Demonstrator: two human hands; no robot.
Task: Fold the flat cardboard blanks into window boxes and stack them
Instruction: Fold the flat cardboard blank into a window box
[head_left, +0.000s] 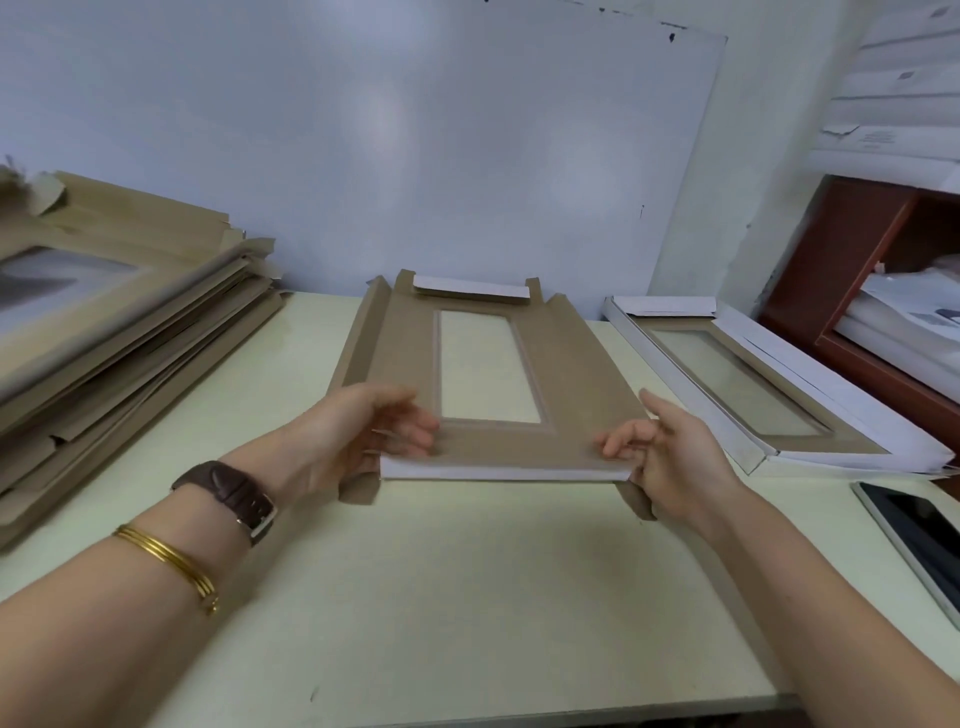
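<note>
- One cardboard blank, brown side up, lies at the middle of the bench with its clear window panel in the centre. Its long side flaps are raised along the left and right edges. The far end flap is turned over and shows white, and the near end flap is folded so that a white strip runs along the near edge.
- One left hand is at the blank's near left corner. Its fingers are curled over the brown top face beside the window, gripping that corner.
- One right hand is at the near right corner. Its fingertips pinch the folded near edge, with the thumb side raised.
- One stack of flat blanks sits at the left of the bench. Its ragged edges overhang one another, and a strip of bench shows between it and the blank.
- One folded window box, white-walled, lies window up at the right. It is angled away from the blank's right flap, with a narrow wedge of bench between them.
- One phone lies screen up near the right bench edge, just behind the right forearm.
- One broad stretch of pale bench runs from the blank's near edge to the front edge, crossed only by the two forearms.
- One watch and one gold bangle are on the left wrist.
- One whiteboard leans against the wall behind the bench's far edge.
</note>
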